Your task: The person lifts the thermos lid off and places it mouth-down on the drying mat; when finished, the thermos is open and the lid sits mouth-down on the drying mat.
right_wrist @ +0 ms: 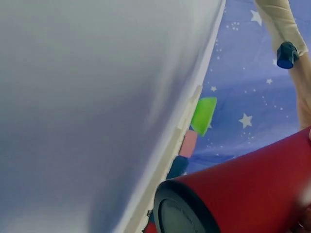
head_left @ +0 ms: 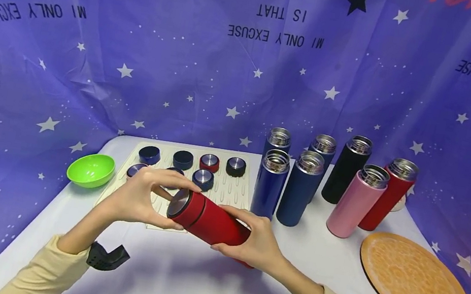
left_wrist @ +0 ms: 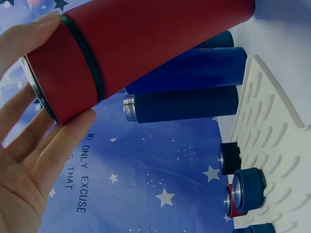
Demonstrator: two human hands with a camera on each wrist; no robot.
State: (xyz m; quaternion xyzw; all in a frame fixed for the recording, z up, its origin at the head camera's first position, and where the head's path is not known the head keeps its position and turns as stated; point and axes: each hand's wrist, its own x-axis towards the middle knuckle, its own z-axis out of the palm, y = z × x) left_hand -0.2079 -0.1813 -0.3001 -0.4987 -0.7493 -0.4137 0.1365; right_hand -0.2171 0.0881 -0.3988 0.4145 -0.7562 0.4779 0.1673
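A red thermos [head_left: 223,227] is tilted above the front of the table, its silver-topped red lid [head_left: 194,211] pointing left. With fingers on top and thumb below, my left hand [head_left: 135,198] grips the lid. My right hand [head_left: 262,243] holds the body near its base. In the left wrist view, a dark ring [left_wrist: 83,56] runs between lid and body, and the left fingertips [left_wrist: 82,121] touch the lid's side. The right wrist view shows the thermos's dark base [right_wrist: 182,211]; the right hand is mostly out of that frame.
Loose lids [head_left: 236,166] sit on a cream mat [head_left: 234,198] behind the hands. To the right stand several lidless thermoses, among them blue [head_left: 269,188], black [head_left: 344,172], pink [head_left: 354,207] and red [head_left: 386,202]. A green bowl [head_left: 91,170] is left, a round orange mat [head_left: 415,283] right.
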